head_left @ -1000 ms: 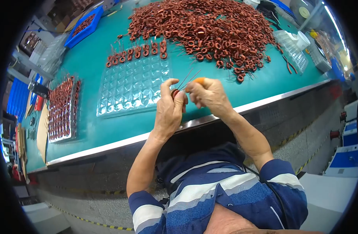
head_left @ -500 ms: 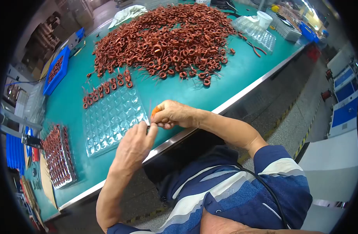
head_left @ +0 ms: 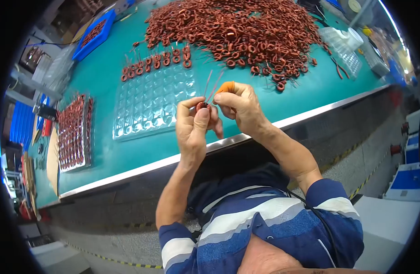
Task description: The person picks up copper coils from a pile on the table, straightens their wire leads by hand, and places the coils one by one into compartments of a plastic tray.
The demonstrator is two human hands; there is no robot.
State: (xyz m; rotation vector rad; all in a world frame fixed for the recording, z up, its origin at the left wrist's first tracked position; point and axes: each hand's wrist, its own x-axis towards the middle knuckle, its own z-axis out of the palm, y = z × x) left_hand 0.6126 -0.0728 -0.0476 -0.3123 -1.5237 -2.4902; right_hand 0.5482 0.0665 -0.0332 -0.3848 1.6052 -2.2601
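Between the thumb and fingers of my left hand [head_left: 191,130] is a small ring-shaped coil [head_left: 202,106] wound with red-brown wire. Two long wire leads stand up from it, spread apart. My right hand [head_left: 244,107], with an orange finger cot [head_left: 226,86] on the index finger, is closed in a pinch at the right-hand lead, just above the coil. A clear plastic tray [head_left: 148,98] with round pockets lies left of my hands. Along its far edge sit rows of similar coils [head_left: 157,61], leads pointing up.
A large heap of coils [head_left: 251,39] covers the back of the green table [head_left: 102,150]. Farther left stand a filled coil tray [head_left: 75,132] and a blue bin [head_left: 95,34]. Pliers [head_left: 340,68], clear trays [head_left: 342,52] and a white cup [head_left: 353,39] lie at the right.
My view has shifted. My left hand has turned upright, showing the coil that was hidden in my fingers. My right hand now pinches at a lead above it.
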